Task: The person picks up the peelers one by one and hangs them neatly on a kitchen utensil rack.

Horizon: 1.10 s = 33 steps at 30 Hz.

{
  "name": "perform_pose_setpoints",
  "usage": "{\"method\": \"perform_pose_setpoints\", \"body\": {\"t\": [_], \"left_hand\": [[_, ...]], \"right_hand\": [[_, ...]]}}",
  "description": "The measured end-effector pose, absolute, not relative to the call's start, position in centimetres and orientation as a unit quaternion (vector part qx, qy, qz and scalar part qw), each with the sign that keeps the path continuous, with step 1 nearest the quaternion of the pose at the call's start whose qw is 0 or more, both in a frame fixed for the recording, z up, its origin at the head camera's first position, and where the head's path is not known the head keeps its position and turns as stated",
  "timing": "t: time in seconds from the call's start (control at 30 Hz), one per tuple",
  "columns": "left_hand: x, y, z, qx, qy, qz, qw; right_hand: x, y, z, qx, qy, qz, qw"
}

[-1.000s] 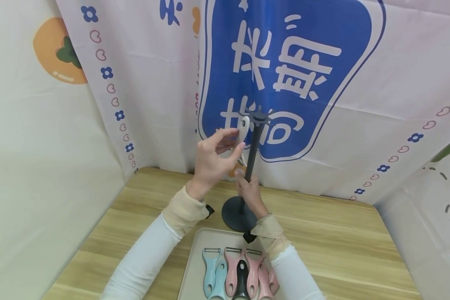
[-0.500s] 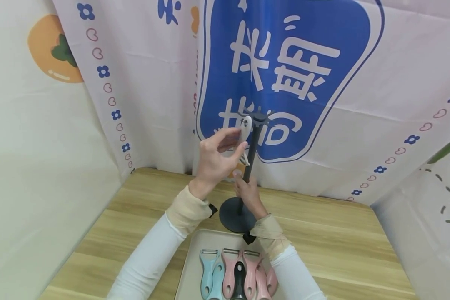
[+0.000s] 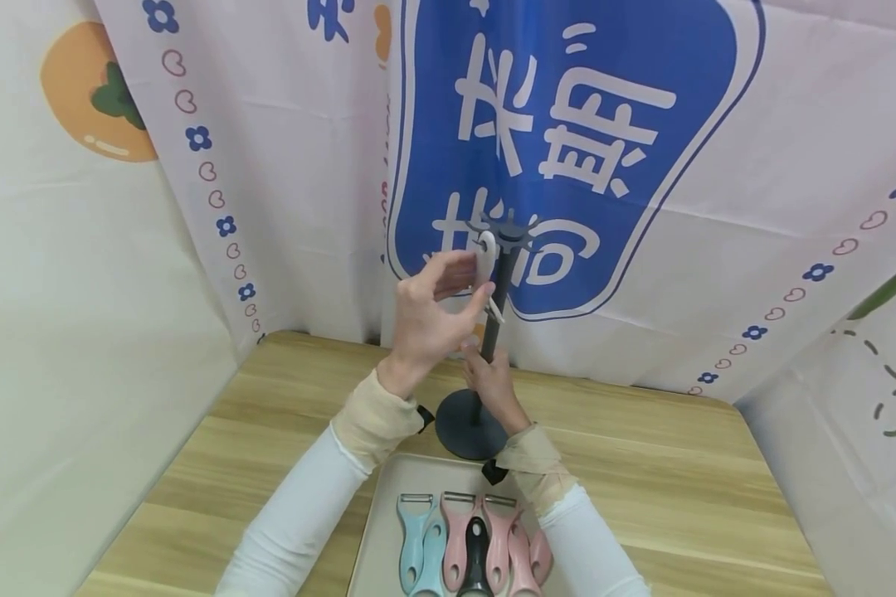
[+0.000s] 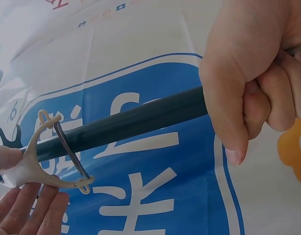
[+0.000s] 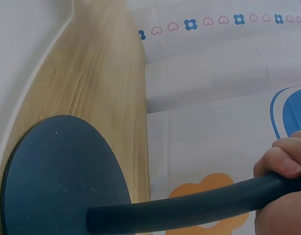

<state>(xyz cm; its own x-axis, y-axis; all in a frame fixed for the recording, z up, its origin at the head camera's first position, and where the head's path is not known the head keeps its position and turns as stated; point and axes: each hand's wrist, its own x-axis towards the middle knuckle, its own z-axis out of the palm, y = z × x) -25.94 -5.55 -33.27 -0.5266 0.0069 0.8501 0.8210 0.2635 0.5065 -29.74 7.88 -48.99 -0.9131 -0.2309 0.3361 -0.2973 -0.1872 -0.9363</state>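
With left hand (image 3: 428, 313), half-curled, pinching white peeler (image 4: 29, 169) just beside top of stand (image 3: 491, 338); aligned roughly along stand's pole (image 4: 131, 122), holed end toward hooks (image 3: 511, 233), blade (image 4: 70, 149) downward. Cannot tell if hooked yet. Nearer to hooks than right hand (image 3: 495, 385), wrapped round pole lower down.

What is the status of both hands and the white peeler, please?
Left hand pinching white peeler near stand top; right hand gripping stand's pole; nothing visibly in the way.
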Motion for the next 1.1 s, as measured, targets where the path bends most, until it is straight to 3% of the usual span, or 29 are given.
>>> {"method": "perform_pose_setpoints", "body": {"t": [0.4,1.1], "left_hand": [[-25.51,-5.62,-33.22,-0.286,-0.704,-0.534,0.371],[-25.47,-5.69,-33.89,-0.282,-0.722,-0.491,0.397]], "right_hand": [[-29.73,7.72,-48.82,0.207,-0.647,0.733,0.028],[-29.64,7.81,-49.27,0.211,-0.661,0.718,0.046]]}}
